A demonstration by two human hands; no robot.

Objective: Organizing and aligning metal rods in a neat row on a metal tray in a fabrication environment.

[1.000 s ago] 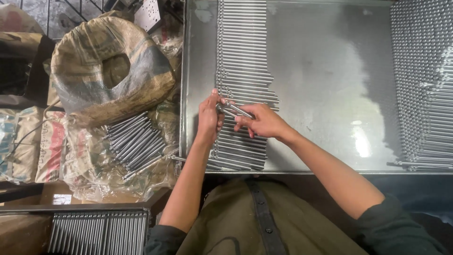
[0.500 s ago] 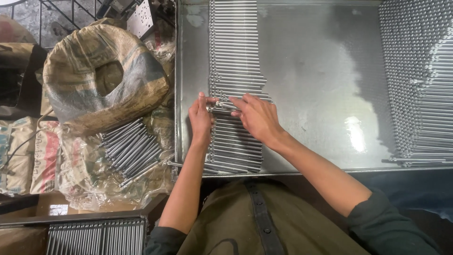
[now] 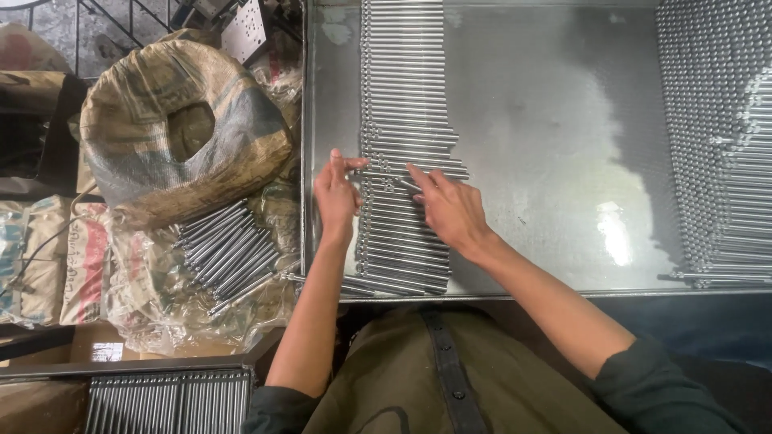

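A long column of thin steel rods [image 3: 402, 96] lies side by side on a shiny metal tray [image 3: 547, 120]. My left hand [image 3: 336, 197] rests at the column's left edge, fingers pinching the end of a rod [image 3: 418, 170]. My right hand [image 3: 449, 209] lies flat on the rods just right of it, fingers spread and pressing on the same row. More rods run below both hands toward the tray's near edge.
A second mass of rods [image 3: 720, 137] fills the tray's right side. Left of the tray sit a sack-wrapped coil [image 3: 181, 120], a loose bundle of rods [image 3: 225, 249] on plastic, and packed rods [image 3: 169, 402] at the bottom left.
Both hands moved slightly up the column. The right hand, earlier gripping rods with the left, now lies flat with fingers spread over the row.
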